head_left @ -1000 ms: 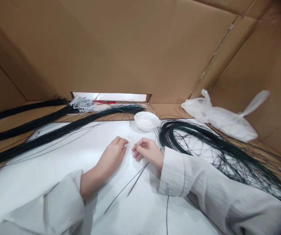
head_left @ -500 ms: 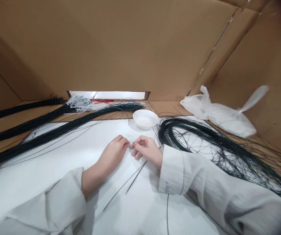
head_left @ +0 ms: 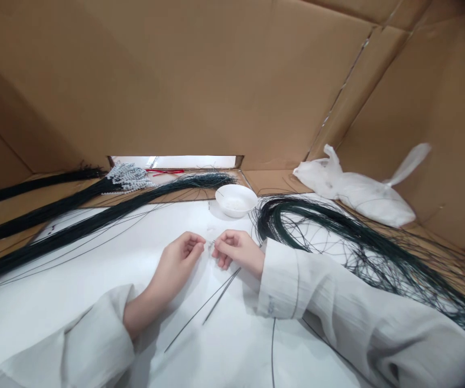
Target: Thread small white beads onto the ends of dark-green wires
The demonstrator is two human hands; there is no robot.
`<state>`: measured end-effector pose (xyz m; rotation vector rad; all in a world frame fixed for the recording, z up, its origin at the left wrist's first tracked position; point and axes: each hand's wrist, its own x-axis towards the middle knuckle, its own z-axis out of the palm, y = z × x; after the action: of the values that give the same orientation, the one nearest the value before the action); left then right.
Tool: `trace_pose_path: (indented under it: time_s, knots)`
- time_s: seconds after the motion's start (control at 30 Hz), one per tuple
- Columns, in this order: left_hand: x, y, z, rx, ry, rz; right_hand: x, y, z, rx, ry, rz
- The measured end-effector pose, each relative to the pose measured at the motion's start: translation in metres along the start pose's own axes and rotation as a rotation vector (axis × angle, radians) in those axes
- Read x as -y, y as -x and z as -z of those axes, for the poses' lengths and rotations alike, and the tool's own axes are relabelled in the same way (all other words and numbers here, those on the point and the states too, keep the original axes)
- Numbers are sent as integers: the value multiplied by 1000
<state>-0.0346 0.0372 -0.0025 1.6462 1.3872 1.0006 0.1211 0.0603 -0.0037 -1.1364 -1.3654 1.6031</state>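
Two bare hands work close together above a white tabletop (head_left: 107,258) in the head view, the tips of their fingers near each other but apart. The right hand (head_left: 238,250) is closed in a pinch on thin dark wires (head_left: 220,296). Short ends stick out just beyond its thumb and forefinger, pointing at the left hand (head_left: 182,258), while two longer lengths slant out from beneath the palm toward the near side. The hand hides the stretch between. The left thumb and forefinger are drawn together beside those short ends; whether they grip something tiny cannot be told.

Past the hands stands a white bowl (head_left: 236,209), with small pale bits inside, too small to make out. A looped dark bundle (head_left: 378,242) spreads beyond the right sleeve, with a knotted plastic bag (head_left: 374,196) behind it. Three straighter bundles lie on the left, the middle one ending in a white beaded cluster (head_left: 129,177).
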Motion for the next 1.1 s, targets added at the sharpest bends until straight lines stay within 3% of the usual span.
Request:
trace_pose_path:
  time_s: [0.1,0.3,1.1]
  knots:
    - [-1,5,-4,42,207,84,1,3,-1,76,-27,-25]
    - [-3,6,-8,134,374,87,3,5,1,177,-39,-103]
    - [-2,5,-5,132,388,159,2,6,-1,92,-34,-97]
